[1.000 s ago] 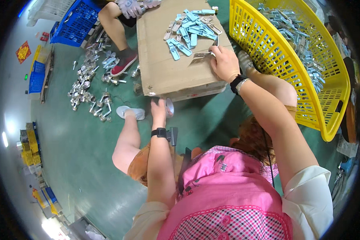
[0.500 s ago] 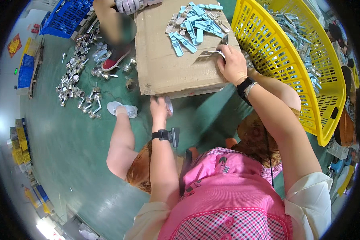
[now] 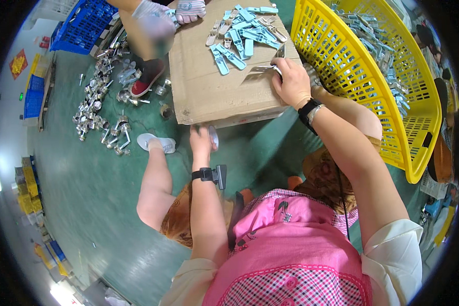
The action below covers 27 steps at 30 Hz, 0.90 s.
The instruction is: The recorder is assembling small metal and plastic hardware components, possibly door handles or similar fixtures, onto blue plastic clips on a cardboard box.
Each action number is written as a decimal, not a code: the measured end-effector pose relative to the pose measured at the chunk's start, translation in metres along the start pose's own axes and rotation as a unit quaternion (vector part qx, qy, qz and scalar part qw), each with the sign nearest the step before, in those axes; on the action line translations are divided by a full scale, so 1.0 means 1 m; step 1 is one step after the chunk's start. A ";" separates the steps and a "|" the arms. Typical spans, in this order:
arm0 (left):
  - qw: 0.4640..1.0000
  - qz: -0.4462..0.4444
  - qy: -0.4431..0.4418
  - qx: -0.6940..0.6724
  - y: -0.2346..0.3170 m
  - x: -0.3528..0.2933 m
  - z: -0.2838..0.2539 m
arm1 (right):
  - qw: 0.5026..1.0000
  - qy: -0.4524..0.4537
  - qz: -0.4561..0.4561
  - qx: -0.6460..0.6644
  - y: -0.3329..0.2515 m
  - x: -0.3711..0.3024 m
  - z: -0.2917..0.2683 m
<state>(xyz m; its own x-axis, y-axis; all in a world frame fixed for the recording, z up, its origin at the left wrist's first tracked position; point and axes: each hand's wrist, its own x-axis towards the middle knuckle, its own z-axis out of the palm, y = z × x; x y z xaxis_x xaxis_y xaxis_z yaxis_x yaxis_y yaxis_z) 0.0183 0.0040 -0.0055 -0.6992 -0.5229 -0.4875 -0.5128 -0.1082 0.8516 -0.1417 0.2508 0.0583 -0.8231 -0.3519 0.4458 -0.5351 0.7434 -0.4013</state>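
Just below the front left edge of the cardboard box (image 3: 209, 97), my left hand (image 3: 200, 142) is closed around a round, shiny metal piece (image 3: 213, 138), seen nearly edge-on. On the box top, near its right edge, my right hand (image 3: 294, 83) grips a thin, bent metal plate (image 3: 264, 68). One flap of the plate sticks out to the left, and another part stands up beyond my fingers. Past the plate lies a loose pile of light blue and beige plastic handles (image 3: 249, 30).
A yellow basket (image 3: 356, 92) heaped with similar handles stands right of the box. Small metal cups with handles (image 3: 94, 97) litter the green floor at left. A co-worker's gloved hands (image 3: 188, 9) are over the box's far left corner. A blue crate (image 3: 81, 28) is behind.
The co-worker's gloved hands have come further into view, with a light blue piece between them. My left hand has shifted slightly; my right hand keeps its grip on the plate.
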 end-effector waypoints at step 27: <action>1.000 0.010 -0.007 -0.010 -0.005 0.002 -0.002 | 1.000 0.010 -0.012 -0.004 -0.002 0.001 -0.001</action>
<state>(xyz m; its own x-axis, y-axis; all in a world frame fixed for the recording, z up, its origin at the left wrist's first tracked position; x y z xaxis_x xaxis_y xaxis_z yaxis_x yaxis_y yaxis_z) 0.0207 0.0019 -0.0104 -0.7158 -0.5137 -0.4729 -0.4884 -0.1157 0.8649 -0.1413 0.2501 0.0604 -0.8056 -0.3593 0.4712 -0.5538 0.7392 -0.3832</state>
